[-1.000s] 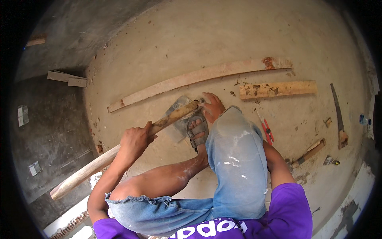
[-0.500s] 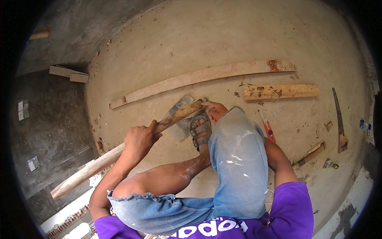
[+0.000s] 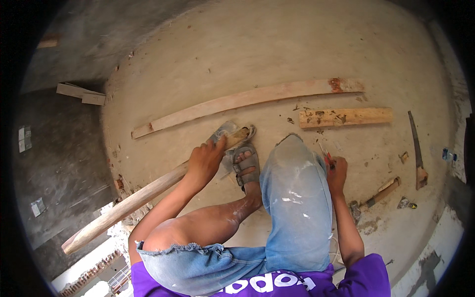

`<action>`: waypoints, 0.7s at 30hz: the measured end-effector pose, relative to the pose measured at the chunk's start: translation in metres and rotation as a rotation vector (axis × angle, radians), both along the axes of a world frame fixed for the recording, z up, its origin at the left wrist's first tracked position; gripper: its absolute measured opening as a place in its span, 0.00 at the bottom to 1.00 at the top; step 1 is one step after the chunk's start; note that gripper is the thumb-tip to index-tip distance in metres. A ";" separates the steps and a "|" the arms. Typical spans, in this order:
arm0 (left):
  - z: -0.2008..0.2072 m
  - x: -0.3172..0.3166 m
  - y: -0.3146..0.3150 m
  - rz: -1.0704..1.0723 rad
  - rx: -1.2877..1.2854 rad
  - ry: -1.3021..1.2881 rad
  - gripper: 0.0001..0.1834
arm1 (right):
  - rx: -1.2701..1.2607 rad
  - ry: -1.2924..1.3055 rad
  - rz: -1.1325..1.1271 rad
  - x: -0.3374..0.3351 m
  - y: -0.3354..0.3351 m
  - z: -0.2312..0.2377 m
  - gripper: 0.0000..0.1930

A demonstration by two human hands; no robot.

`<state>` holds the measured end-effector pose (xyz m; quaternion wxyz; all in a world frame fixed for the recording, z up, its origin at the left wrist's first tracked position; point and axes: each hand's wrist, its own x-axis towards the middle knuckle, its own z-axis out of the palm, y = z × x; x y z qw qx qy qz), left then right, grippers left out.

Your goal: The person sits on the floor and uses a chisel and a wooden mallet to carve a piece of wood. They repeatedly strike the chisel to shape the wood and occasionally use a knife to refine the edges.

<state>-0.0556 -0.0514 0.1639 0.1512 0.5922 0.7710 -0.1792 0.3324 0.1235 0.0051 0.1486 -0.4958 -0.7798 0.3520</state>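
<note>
A long wooden handle (image 3: pixel 133 200) slants across my lap's left side, with a flat grey metal blade (image 3: pixel 222 129) at its far end, like a hoe. My left hand (image 3: pixel 205 161) is closed round the handle close to the blade. The handle's tip (image 3: pixel 243 132) sits in a ring beside my sandaled foot (image 3: pixel 247 166). My right hand (image 3: pixel 337 174) is beyond my raised knee at the right, its fingers closed on a slim red tool (image 3: pixel 327 157) that looks like a utility knife. Most of that tool is hidden by the fingers.
A long thin board (image 3: pixel 247 100) and a shorter plank (image 3: pixel 346 117) lie on the floor ahead. To the right are a handsaw (image 3: pixel 418 153), a hammer-like tool (image 3: pixel 381 192) and a small dark-and-yellow item (image 3: pixel 406 203). Pale offcuts (image 3: pixel 81 93) rest at the left wall.
My right hand has left the handle's far end and taken hold of the red tool by my knee. My left hand has slid up the handle toward the blade.
</note>
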 end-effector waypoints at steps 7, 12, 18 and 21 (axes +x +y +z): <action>-0.084 -0.001 0.041 -0.008 0.029 -0.144 0.21 | 0.240 -0.101 0.013 0.046 -0.006 -0.025 0.19; -0.081 0.008 0.054 -0.010 -0.004 -0.113 0.20 | 0.155 -0.022 0.021 0.028 -0.008 -0.028 0.18; -0.066 0.014 0.048 0.079 0.040 -0.124 0.19 | -0.002 0.035 0.024 0.019 -0.002 -0.027 0.18; -0.036 0.014 0.040 0.159 0.015 -0.143 0.20 | -0.077 0.068 0.025 0.014 0.003 -0.018 0.18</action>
